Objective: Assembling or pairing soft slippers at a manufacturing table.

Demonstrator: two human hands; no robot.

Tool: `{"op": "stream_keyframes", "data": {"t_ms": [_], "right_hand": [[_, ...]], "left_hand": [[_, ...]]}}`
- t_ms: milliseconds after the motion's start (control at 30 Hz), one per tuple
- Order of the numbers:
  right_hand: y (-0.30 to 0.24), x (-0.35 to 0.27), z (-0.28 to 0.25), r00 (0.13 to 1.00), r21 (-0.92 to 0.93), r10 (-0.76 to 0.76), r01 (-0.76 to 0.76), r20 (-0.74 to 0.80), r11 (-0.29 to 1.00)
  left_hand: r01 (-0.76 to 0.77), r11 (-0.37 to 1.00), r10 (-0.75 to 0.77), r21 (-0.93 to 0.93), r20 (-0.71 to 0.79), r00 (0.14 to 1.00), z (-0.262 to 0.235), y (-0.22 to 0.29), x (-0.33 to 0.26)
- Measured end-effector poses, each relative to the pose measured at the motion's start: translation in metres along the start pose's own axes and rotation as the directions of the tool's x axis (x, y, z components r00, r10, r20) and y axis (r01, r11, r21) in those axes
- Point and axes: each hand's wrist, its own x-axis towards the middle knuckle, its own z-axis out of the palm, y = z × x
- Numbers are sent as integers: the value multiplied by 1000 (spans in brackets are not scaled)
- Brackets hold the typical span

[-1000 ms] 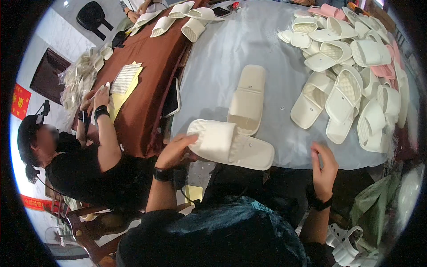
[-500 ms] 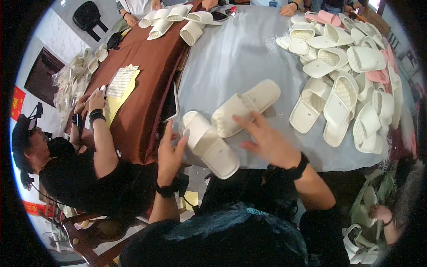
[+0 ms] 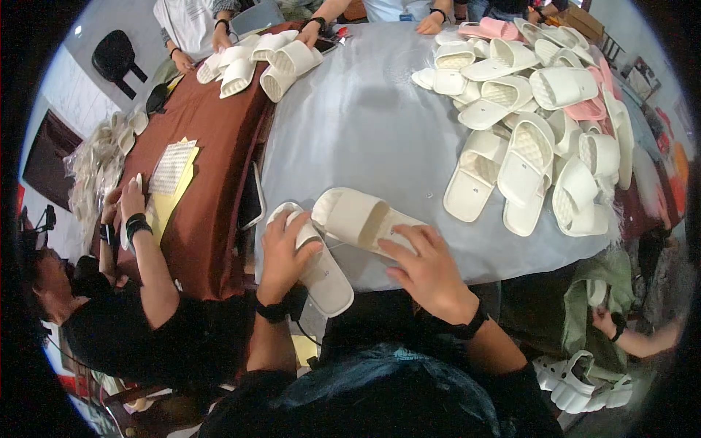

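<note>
Two off-white slippers lie before me at the near edge of the grey-covered table. My left hand [image 3: 283,252] is closed round the strap end of the left slipper [image 3: 328,283], its thumb across the strap; the heel points toward me over the edge. The right slipper [image 3: 356,219] lies almost crosswise, its toe end beside the left one and its heel to the right. My right hand [image 3: 431,274] is open, fingers spread and touching the sole near the heel, thumb apart below the edge.
A heap of white and pink slippers [image 3: 526,164] covers the table's right side. A phone [image 3: 252,196] lies by the brown-covered table [image 3: 208,212] on the left, which bears paper sheets [image 3: 173,169] and more slippers [image 3: 237,73]. Co-workers stand or sit around; one sits close at left.
The right slipper has turned clockwise and come nearer, its heel swinging down to the right. My left hand has moved from beside the left slipper onto it. The whole view has shifted.
</note>
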Motion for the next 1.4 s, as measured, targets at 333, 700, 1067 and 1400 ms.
{"op": "stream_keyframes", "data": {"t_ms": [333,700,1067,1400], "right_hand": [[16,-34,11,984,197,159,-172,82,965],[39,-53,-4,981,87,189,-185,-38,979],[48,-64,-12,972,99,226,-219,-59,971],[65,17,-64,999,37,3,-5,39,999]], "left_hand": [[-120,993,117,17,101,988,22,51,38],[-424,905,425,-42,138,895,55,53,129],[-462,846,529,-264,314,788,58,75,173],[-279,921,315,-272,99,944,76,36,174]]}}
